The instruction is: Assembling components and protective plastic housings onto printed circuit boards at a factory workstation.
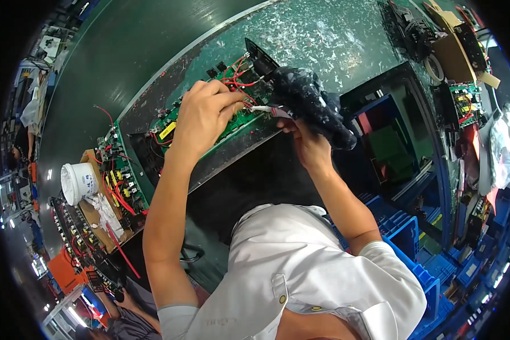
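Observation:
A green circuit board point(232, 133) with red wires point(245, 90) lies in a long dark housing on the bench in front of me. My left hand point(203, 116) reaches over the board, its thumb and fingers pinched at the red wires; the fingertips are partly hidden. From the right, my right hand point(309, 141) is closed around the lower side of a tool with a white, narrow tip point(262, 109). A bulky black covering with whitish smears point(309, 96) wraps its body, so its kind is unclear. The tip points at the wires beside my left fingertips.
To the left stand a white bucket point(78, 182) and more circuit boards point(119, 175) with red wires. A dark-framed case point(399, 130) is at the right, with blue crates point(405, 232) below. Cardboard point(453, 54) and a tape roll point(434, 68) lie far right. Another person's arm point(136, 309) shows lower left.

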Demonstrator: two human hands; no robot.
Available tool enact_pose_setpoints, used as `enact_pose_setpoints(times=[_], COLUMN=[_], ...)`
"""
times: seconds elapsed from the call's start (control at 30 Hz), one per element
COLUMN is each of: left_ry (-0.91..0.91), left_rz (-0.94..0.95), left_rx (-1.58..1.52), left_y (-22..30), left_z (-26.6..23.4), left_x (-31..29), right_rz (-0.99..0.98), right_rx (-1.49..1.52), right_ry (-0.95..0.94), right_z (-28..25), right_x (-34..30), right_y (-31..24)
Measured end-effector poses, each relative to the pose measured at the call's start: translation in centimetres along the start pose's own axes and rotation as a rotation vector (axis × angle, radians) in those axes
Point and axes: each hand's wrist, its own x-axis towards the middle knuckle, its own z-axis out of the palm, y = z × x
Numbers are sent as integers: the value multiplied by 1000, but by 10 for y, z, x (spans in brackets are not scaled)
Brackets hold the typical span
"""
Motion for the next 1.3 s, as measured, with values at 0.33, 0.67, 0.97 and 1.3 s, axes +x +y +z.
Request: enact_pose_setpoints(times=[0.33,0.67,0.97,1.3], left_ry=[60,36,31,32], left_rz=[-43,-50,-44,-53], left_rx=[-106,-110,-112,-119], left_y=[-15,-15,-16,-15], left_z=[10,8,8,8], left_x=[-4,-6,-5,-4], right_rz=[-121,-243,-303,-629], right_rx=[-431,-424,-565,-1077], right_ry=[73,63,66,-41], right_z=[7,2,-7,-19], right_x=[-1,-2,-3,-5], right_y=[-3,10,17,19])
